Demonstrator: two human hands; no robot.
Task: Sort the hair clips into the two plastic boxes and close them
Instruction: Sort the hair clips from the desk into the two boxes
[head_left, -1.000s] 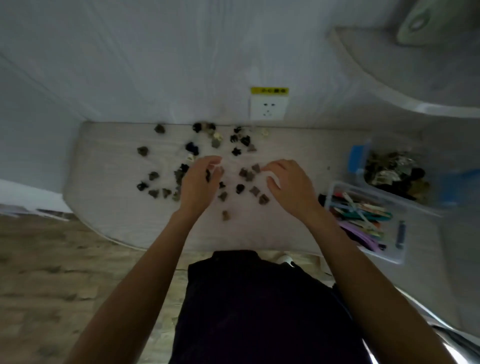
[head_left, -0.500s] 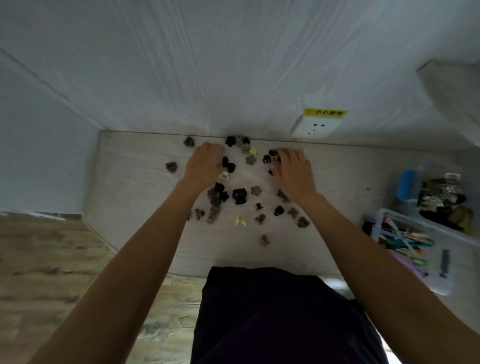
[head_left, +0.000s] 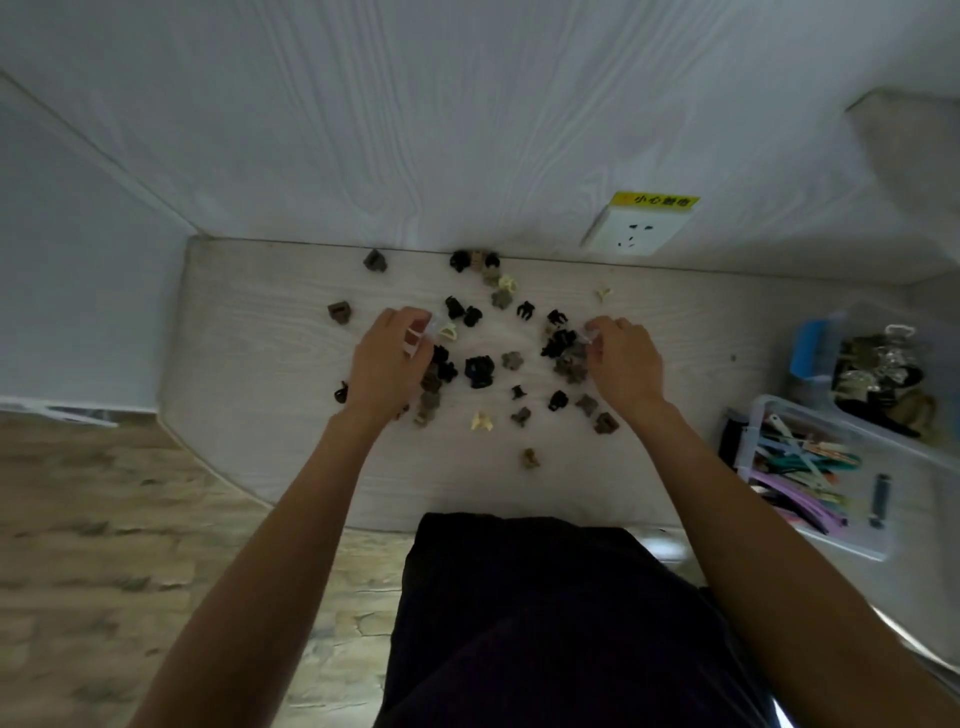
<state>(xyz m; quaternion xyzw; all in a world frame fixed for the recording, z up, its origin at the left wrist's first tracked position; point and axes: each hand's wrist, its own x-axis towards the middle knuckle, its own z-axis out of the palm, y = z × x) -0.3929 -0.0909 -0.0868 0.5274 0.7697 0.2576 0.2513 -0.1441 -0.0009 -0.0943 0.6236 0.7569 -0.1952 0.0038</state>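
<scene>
Several small claw hair clips in black, brown and cream lie scattered on the pale wooden table (head_left: 260, 364), such as a black one (head_left: 478, 371) in the middle. My left hand (head_left: 384, 364) lies over the left part of the scatter, with its fingers curled round a white clip (head_left: 415, 340). My right hand (head_left: 626, 364) lies over the right part, its fingertips curled against a heap of dark and brown clips (head_left: 566, 353) and pinching a pale clip. Two clear plastic boxes stand open at the right. The near box (head_left: 753, 415) holds flat coloured clips, and the far box (head_left: 810, 348), with a blue latch, holds claw clips.
The table's back edge meets a white wall with a socket (head_left: 636, 231) under a yellow label. A shelf corner (head_left: 909, 145) juts out at the upper right. The table's front edge curves at the left above a wooden floor. My dark-clothed lap is below.
Both hands have drawn back from the wall side of the scatter and moved apart. Clips now show in the fingers of each hand. The heap by my right hand has grown.
</scene>
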